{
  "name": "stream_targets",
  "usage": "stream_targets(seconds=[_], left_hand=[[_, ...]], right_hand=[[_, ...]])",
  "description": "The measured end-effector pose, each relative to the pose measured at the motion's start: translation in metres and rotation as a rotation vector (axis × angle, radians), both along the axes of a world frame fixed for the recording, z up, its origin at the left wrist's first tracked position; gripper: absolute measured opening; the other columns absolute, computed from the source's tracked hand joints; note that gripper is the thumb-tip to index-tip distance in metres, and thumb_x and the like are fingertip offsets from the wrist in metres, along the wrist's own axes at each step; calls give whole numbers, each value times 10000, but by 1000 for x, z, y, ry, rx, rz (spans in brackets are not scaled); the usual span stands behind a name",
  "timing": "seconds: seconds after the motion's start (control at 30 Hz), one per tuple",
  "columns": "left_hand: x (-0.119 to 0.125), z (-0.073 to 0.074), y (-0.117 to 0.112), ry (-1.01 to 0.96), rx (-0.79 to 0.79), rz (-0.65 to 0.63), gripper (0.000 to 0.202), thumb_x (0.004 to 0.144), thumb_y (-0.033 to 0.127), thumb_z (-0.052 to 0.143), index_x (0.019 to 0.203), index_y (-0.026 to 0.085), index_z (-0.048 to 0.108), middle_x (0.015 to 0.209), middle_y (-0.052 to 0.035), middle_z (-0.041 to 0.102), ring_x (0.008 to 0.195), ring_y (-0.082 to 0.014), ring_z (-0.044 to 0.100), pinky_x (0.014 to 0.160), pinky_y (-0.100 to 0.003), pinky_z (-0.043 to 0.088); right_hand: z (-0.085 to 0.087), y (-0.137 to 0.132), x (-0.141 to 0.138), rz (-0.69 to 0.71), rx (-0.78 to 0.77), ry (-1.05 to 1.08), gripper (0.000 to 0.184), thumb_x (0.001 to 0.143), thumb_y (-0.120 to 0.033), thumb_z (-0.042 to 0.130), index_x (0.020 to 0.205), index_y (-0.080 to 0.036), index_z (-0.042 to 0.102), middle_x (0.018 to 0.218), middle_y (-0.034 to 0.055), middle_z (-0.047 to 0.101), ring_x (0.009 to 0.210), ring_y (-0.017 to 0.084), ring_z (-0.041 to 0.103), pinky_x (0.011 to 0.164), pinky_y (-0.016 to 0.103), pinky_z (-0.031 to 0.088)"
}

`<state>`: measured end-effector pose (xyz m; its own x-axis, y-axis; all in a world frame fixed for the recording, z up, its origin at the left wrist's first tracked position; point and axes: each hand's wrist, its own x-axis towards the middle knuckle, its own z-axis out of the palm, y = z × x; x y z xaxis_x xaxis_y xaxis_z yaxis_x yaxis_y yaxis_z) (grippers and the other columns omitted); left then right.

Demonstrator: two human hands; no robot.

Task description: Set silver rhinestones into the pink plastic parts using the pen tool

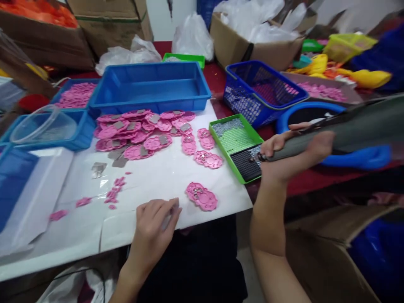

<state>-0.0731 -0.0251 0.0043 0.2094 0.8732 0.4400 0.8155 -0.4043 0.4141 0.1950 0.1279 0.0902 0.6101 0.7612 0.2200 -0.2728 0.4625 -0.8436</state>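
My right hand (295, 163) is wrapped around a long dark grey-green electric screwdriver (350, 130). The tool's tip is over a black grid (243, 165) at the near end of a green tray (224, 152), whose far part holds many small silvery pieces. My left hand (154, 227) rests by the table's front edge with fingers curled and thumb near the index finger; anything inside them is hidden. Just right of it lies a pink scalloped plastic part (202, 196) with small metal bits. Similar pink parts (208, 159) lie farther back, near the tray.
A heap of pink parts (139, 132) with grey plates sits before a large blue bin (151, 99). Small pink pieces (115, 190) are scattered at left. A blue basket (265, 90) and a round blue rim (372, 158) stand right. Boxes line the back.
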Motion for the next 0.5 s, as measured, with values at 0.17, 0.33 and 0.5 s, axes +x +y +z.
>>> stream_targets(seconds=[0.17, 0.33, 0.5], left_hand=[[-18, -7, -7, 41, 22, -227, 303, 994, 117, 604, 1274, 230, 633, 1320, -103, 671, 1304, -296, 590, 1051, -485, 508], [-34, -5, -21, 143, 17, -259, 421, 997, 158, 600, 1409, 247, 607, 1285, -104, 676, 1247, -286, 630, 1023, -445, 568], [-48, -9, -26, 205, -54, -373, 547, 1005, 116, 533, 1533, 254, 498, 1301, -99, 676, 1272, -259, 627, 1031, -376, 581]], right_hand=[[-5, 2, 4, -112, 129, -153, 371, 823, -618, 498, 786, -255, 564, 463, -90, 370, 321, 101, 355, 331, 236, 271], [-8, 12, 13, -266, 117, -209, 328, 905, -530, 432, 752, -269, 557, 465, -75, 391, 328, 115, 369, 331, 240, 282], [-12, 24, 23, -307, 116, -231, 312, 902, -536, 456, 755, -273, 537, 452, -86, 399, 319, 113, 363, 337, 243, 311]])
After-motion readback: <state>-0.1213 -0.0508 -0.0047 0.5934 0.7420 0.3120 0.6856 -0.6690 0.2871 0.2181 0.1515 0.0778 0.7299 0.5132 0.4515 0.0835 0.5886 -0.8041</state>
